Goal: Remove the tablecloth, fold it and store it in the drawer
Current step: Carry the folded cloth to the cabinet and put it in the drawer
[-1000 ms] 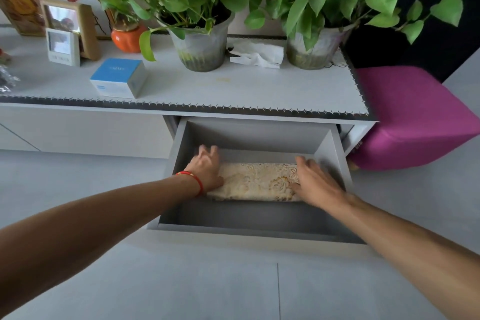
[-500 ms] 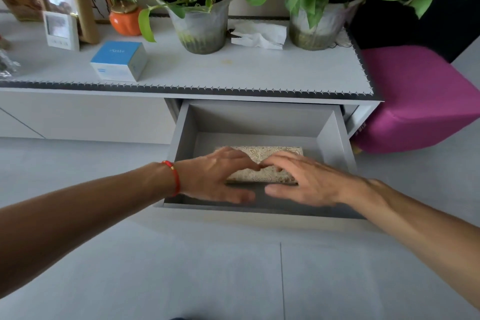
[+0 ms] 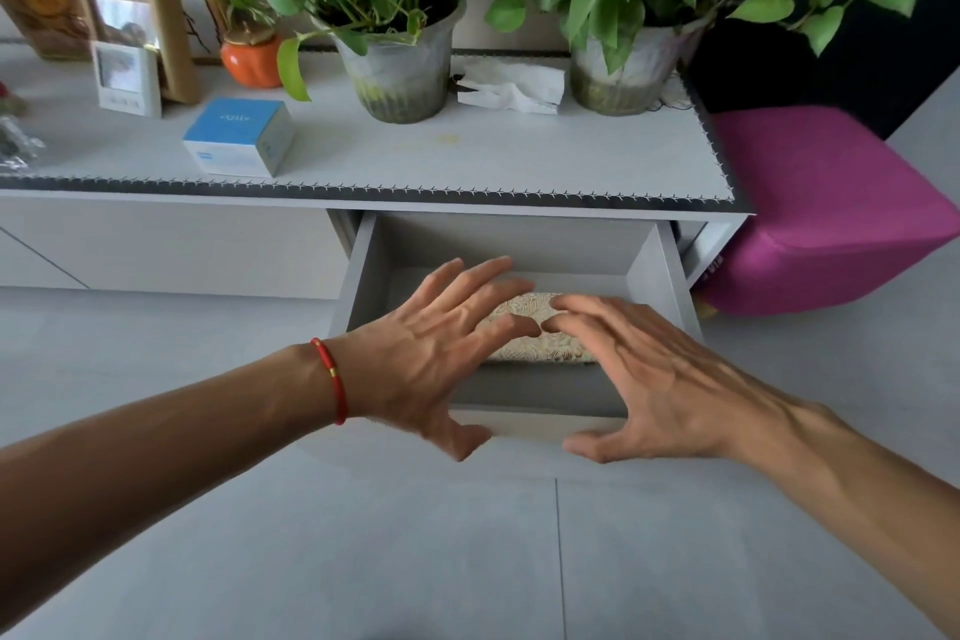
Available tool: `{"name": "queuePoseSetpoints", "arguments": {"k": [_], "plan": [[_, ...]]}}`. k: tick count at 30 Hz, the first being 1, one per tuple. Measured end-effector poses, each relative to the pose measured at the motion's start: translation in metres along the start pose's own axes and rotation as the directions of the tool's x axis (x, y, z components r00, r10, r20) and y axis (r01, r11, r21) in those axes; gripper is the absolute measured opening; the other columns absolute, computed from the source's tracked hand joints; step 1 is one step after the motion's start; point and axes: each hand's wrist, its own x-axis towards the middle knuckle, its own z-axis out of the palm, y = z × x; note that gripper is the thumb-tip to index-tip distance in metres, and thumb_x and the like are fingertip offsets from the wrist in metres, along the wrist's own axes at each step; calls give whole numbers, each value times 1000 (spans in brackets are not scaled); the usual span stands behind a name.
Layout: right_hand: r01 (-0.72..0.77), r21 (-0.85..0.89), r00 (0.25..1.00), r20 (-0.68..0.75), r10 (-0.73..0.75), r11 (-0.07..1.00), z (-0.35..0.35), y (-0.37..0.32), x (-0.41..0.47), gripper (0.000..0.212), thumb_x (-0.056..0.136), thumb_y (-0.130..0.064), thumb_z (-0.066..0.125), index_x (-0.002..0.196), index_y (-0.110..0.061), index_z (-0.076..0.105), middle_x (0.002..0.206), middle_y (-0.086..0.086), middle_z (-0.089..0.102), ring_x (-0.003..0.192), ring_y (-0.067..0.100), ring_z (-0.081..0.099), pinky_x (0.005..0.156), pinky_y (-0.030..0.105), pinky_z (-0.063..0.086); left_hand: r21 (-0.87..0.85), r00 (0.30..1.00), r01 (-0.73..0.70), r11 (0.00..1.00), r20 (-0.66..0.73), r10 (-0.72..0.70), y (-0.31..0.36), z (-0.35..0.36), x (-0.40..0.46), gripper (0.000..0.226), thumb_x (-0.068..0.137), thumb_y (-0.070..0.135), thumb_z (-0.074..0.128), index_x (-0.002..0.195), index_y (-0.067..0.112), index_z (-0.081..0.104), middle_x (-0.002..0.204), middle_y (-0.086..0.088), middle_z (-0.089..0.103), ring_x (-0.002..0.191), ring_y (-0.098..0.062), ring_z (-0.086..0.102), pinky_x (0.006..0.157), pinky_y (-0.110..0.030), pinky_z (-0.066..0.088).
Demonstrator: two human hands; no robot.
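Since the folded cream lace-patterned tablecloth (image 3: 540, 335) already lies flat on the floor of the pulled-out grey drawer (image 3: 363, 270), you are very near the end of the job. Removing and folding look finished, judging by the neat rectangular bundle, and the storing is done too, apart from the drawer itself, which is open under the grey cabinet top (image 3: 467, 156).

Your left hand (image 3: 431, 359), the one with the red cord bracelet (image 3: 328, 379) at the wrist, is spread wide with the fingers fanned out over the drawer's left half; it has hold of nothing. Your right hand (image 3: 654, 379) mirrors it over the right half, fingers splayed and empty, thumb down near the drawer's front edge (image 3: 524, 424). Both hands sit above the cloth and hide its two ends from the camera; whether any fingertip touches the fabric cannot be told from here.

What is left, by my reading, is only to push the drawer closed. Your thumbs are low by the front panel, so you appear well placed for that. Make sure no corner of the cloth rides up against the cabinet as the drawer goes in; it sits toward the back, well clear of the front.

Nothing on the cabinet top, neither the two potted green plants (image 3: 395, 16) nor the blue and white box (image 3: 239, 135), stands in your way.
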Motion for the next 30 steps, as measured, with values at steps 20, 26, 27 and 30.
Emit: {"name": "queuePoseSetpoints", "arguments": {"k": [20, 26, 27, 30], "plan": [[-364, -324, 916, -294, 273, 873, 5, 73, 77, 110, 84, -72, 58, 160, -1, 21, 162, 27, 29, 149, 41, 32, 123, 60, 21, 281, 903, 407, 869, -270, -335, -76, 19, 44, 76, 98, 65, 43, 147, 8, 48, 146, -19, 51, 133, -44, 48, 109, -58, 36], [-412, -344, 895, -329, 303, 844, 5, 91, 91, 104, 83, -66, 66, 152, 3, 33, 149, 24, 43, 137, 41, 42, 114, 55, 34, 306, 887, 449, 839, -271, -375, -96, 27, 58, 77, 96, 63, 40, 151, 10, 39, 148, -13, 48, 131, -36, 47, 109, -53, 34], [-412, -359, 893, -341, 293, 838, 6, 93, 93, 101, 83, -64, 68, 150, 3, 35, 146, 22, 44, 134, 40, 44, 111, 54, 36, 305, 880, 462, 833, -273, -388, -99, 28, 60, 77, 95, 63, 42, 151, 11, 38, 148, -12, 47, 131, -36, 47, 108, -53, 35], [-432, -381, 881, -371, 292, 817, 7, 95, 100, 89, 82, -60, 70, 142, -3, 40, 138, 18, 47, 124, 37, 48, 100, 51, 38, 315, 876, 469, 825, -283, -390, -106, 31, 66, 75, 95, 60, 48, 150, 11, 38, 146, -13, 48, 128, -37, 47, 103, -52, 38]]}}
